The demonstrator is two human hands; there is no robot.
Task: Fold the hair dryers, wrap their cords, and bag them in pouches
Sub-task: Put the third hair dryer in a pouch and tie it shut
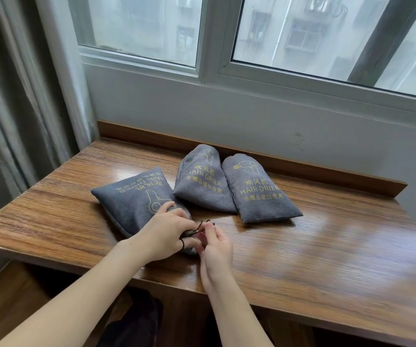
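Three grey fabric pouches printed "HAIR DRIER" in yellow lie on the wooden table, all bulging. The left pouch lies with its mouth towards me. My left hand grips that gathered mouth, and a dark drawstring loops round its thumb. My right hand pinches the drawstring's loose end just right of the mouth. The middle pouch and the right pouch lie side by side behind my hands, untouched. No hair dryer or cord shows outside the pouches.
A raised wooden lip runs along the table's back under the window wall. A grey curtain hangs at the left. Below the table's front edge lies a dark object on the floor.
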